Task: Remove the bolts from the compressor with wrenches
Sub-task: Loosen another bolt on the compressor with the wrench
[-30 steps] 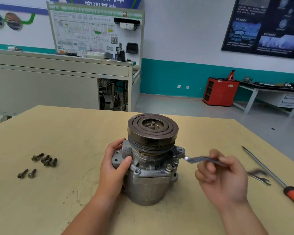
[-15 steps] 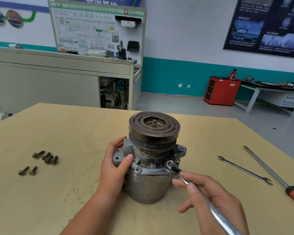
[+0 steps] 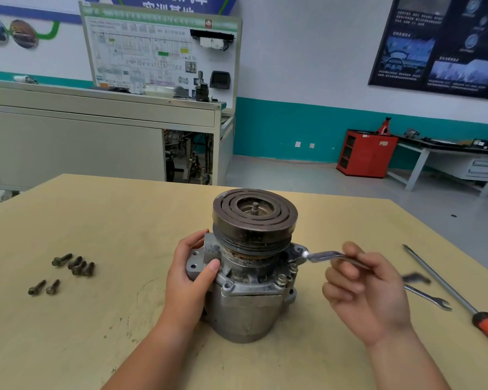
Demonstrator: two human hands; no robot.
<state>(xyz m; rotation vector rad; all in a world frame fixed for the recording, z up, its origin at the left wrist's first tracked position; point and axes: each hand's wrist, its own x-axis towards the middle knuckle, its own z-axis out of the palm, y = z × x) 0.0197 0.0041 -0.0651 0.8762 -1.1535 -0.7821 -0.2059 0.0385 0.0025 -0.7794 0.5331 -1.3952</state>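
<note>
A workshop classroom with white-and-teal walls sits behind, holding a grey training stand with a wiring-diagram board [image 3: 161, 52], a dark poster [image 3: 440, 43] and a red cabinet [image 3: 366, 153]. In front runs a pale wooden bench [image 3: 96, 220], scuffed in places. The compressor [image 3: 251, 294] stands upright on it near the front middle, its dark grooved pulley [image 3: 254, 212] on top.

The left hand [image 3: 190, 280] grips the compressor's left mounting flange, thumb across the front and fingers curled behind. The right hand [image 3: 369, 294], to the right of the compressor, pinches the shank of a wrench [image 3: 326, 256] between thumb and fingers. Both are motion-blurred. The wrench's far end meets the compressor's right flange ear just below the pulley; whether it sits on a bolt cannot be told.

At the bench's right edge lies a long screwdriver [image 3: 445, 285] with an orange handle. Just beside it is a second wrench [image 3: 428, 298], partly hidden by the right hand. A few bolt heads [image 3: 286, 277] show on the housing's front-right rim. Well apart to the left lie six loose bolts [image 3: 75, 264] — four bunched together, two nearer the front.
</note>
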